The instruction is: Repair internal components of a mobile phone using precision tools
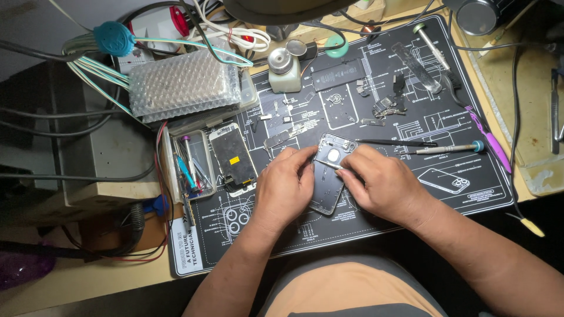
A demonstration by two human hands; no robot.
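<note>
- Phone housing (329, 173), opened and stripped, is held flat on the black repair mat (446, 194) between both hands; it lies just right of the detached screen (234, 158).
- Its left edge is gripped by the left hand (286, 188), fingers curled.
- Thin metal tweezers (330, 165) are pinched by the right hand (379, 182) over the housing; a screwdriver (446, 149) is seen beyond.

Bubble-wrap package (185, 85), detached phone screen (234, 158)
</note>
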